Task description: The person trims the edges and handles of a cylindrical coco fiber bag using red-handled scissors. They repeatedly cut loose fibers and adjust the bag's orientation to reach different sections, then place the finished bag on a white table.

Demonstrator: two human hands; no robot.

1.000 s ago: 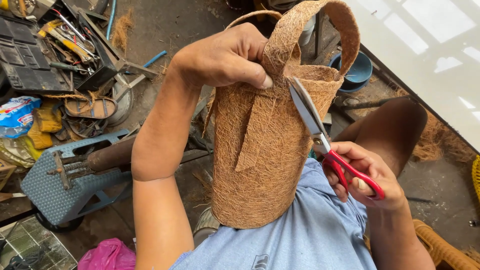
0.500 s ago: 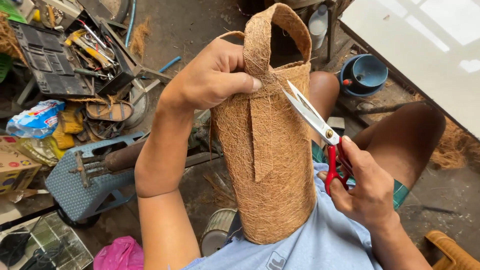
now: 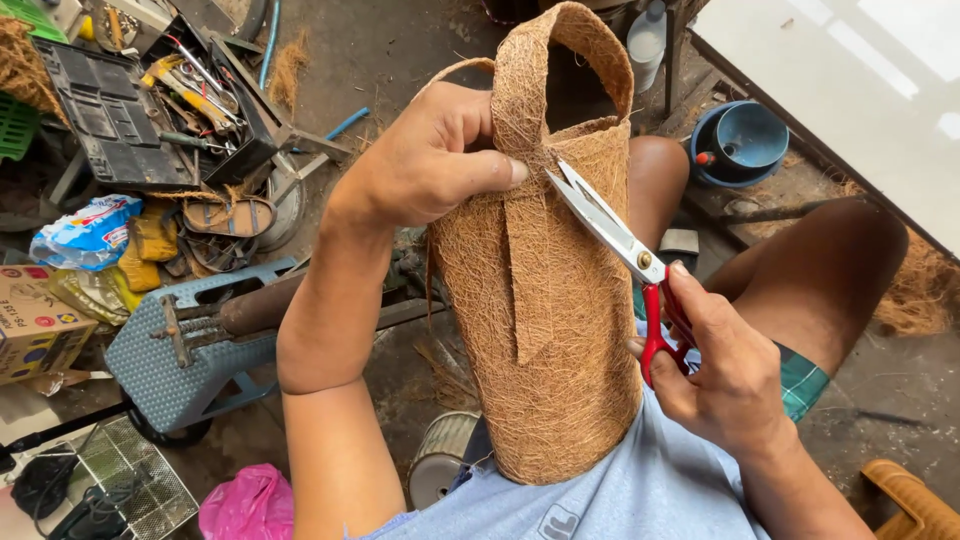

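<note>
A tall brown coconut-fibre basket with a looped fibre handle stands against my lap. My left hand grips its rim at the base of the handle, thumb pressed on the fibre strip. My right hand holds red-handled scissors, whose blades are slightly apart and point up-left, with the tips touching the basket just beside my left thumb. My bare knees show behind the basket.
A black tool tray with hand tools lies at upper left, and sandals and plastic bags lie below it. A blue-grey stool, a cardboard box, a pink bag and a blue bowl surround me.
The basket has been turned more upright and the view has shifted. The scissors have moved up so the tips sit closer to my left thumb.
</note>
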